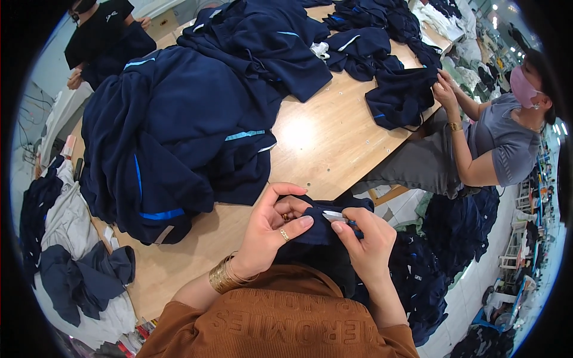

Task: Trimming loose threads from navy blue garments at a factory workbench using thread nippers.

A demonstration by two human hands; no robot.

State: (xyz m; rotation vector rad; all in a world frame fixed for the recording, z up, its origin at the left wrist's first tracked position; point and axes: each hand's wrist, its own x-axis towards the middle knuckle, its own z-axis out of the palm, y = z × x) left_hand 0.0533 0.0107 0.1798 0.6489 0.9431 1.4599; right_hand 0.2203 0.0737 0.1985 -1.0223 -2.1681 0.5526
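My left hand (pixel 276 225) pinches the edge of a navy garment (pixel 317 230) between thumb and fingers, just above my lap. In my right hand (pixel 369 240) is a small pair of thread snips (pixel 333 216) with silver blades and a bit of blue at the handle. The blades point left and lie against the navy cloth, close to my left thumb. Part of the garment hangs down behind my hands, so its full shape is hidden.
A large heap of navy garments (pixel 179 113) with blue strips covers the left of the wooden table (pixel 310 143). At right a seated co-worker (pixel 495 131) handles navy cloth (pixel 403 98); another person (pixel 98 36) stands far left. Navy piles (pixel 418 268) lie on the floor at right.
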